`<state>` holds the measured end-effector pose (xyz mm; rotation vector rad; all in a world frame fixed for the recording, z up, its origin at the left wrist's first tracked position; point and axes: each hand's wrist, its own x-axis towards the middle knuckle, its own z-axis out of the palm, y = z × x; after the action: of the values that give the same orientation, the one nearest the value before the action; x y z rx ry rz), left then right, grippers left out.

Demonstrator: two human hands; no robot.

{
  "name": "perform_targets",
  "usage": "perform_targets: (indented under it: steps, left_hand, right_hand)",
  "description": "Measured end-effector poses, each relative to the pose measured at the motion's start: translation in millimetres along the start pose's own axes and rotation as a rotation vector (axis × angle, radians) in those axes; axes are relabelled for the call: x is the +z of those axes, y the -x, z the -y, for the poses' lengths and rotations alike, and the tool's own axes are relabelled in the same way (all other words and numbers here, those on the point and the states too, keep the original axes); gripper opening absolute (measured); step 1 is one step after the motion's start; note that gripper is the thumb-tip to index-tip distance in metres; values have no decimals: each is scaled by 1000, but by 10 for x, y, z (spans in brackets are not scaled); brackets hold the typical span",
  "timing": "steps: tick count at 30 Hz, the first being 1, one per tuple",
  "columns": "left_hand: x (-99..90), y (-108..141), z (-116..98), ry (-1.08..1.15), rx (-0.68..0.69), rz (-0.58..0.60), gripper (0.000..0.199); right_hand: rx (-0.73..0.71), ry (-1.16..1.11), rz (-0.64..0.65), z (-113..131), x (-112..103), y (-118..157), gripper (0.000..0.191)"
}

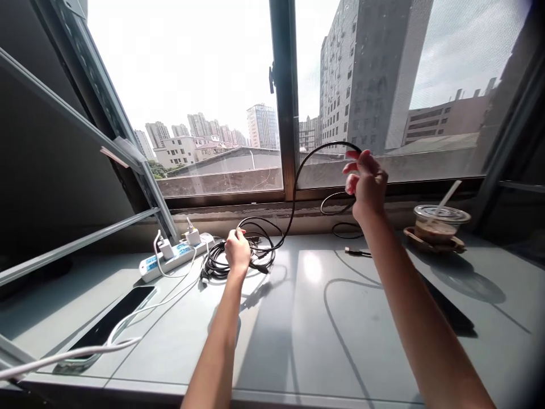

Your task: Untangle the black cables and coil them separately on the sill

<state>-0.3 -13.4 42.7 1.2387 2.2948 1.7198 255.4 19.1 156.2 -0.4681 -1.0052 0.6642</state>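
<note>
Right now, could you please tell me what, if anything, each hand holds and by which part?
The right hand holds a black cable at a raised stretch; the left hand appears to hold looped cable, its exact grip hidden.

You have: cable (294, 192), black; at your eleven o'clock, power strip (172, 261), white with blue patches; tabletop (298, 318), pale grey.

The left hand (237, 251) and the right hand (369, 184) are bare, with slim, round-tipped fingers. The left forearm (219, 346) and right forearm (406, 287) are also bare, slender and smooth in outline, each narrowest at the wrist and broadening towards the near side; the right shows greater length.
</note>
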Motion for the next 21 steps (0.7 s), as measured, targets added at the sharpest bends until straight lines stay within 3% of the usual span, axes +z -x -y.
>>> perform_targets:
  steps: [3,5,8,12,15,18,19,20,21]
  left_hand:
    - [-15,-66,87,-27,-47,-5,29]
    - [-26,-97,144,-30,-63,-5,29]
    - [-44,-123,198,-20,-75,-33,32]
    - [-70,-125,176,17,-48,-80,40]
    - [-77,-99,124,23,19,-61,39]
    - [-59,-65,95,23,82,18,36]
    - [-49,-58,92,31,97,48,36]
    - [-41,-54,91,42,107,71,36]
    - [-33,-54,92,57,117,86,36]
  right_hand:
    - [-3,-111,-211,155,-238,-174,29]
    - [2,-149,-256,217,-425,-273,29]
    - [64,-82,-189,212,-682,-364,25]
    - [184,313,41,26,-837,-368,28]
    - [253,465,219,-157,-741,-304,24]
    - [234,596,318,-263,-439,-153,23]
    - [170,670,309,-273,-299,-65,26]
    - [-1,868,325,-274,-147,47,28]
    - [-130,997,413,-274,10,186,29]
